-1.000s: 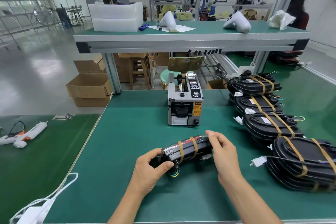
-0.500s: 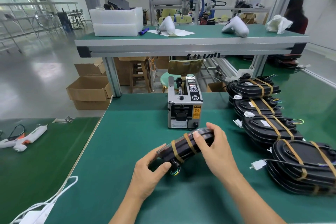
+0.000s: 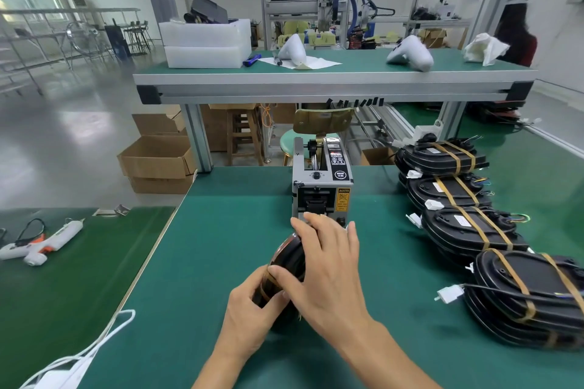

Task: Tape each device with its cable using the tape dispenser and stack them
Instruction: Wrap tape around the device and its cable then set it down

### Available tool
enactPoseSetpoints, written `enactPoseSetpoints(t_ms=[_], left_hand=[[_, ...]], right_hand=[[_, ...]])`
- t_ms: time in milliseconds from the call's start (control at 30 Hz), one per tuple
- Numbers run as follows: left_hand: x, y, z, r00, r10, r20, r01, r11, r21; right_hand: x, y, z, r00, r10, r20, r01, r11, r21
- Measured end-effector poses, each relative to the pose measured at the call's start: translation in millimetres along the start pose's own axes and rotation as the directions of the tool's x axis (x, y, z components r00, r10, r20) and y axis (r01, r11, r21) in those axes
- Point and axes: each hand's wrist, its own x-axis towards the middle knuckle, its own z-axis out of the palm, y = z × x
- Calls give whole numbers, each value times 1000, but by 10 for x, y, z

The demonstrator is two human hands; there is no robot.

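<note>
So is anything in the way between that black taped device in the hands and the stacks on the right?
Nothing visible: only bare green table lies between the black taped device and the nearest stack of black taped devices.

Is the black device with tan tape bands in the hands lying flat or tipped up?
Tipped up. The black device stands on edge, its far end raised toward the tape dispenser, held between left hand and right hand.

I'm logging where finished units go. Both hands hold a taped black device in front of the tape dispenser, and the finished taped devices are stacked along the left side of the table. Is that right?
Not quite: the side is wrong. The head view shows the finished taped devices stacked along the right side of the table, not the left. The rest holds: the left hand and right hand hold a taped black device in front of the tape dispenser.
</note>
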Motion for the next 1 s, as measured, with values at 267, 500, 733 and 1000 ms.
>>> enactPoseSetpoints(t_ms=[267, 500, 733, 1000], left_hand=[[-207, -134, -297, 989, -26, -143, 14, 996, -86], [-220, -250, -284, 990, -62, -123, 50, 994, -100], [-200, -244, -275, 992, -62, -113, 47, 991, -129], [-210, -186, -277, 994, -37, -98, 26, 993, -116]], right_hand=[[306, 293, -56, 915, 396, -80, -293, 787, 544], [835, 610, 265, 759, 622, 193, -631, 630, 453], [982, 575, 444, 728, 667, 158, -659, 617, 431], [1061, 576, 580, 715, 687, 127, -658, 601, 453]])
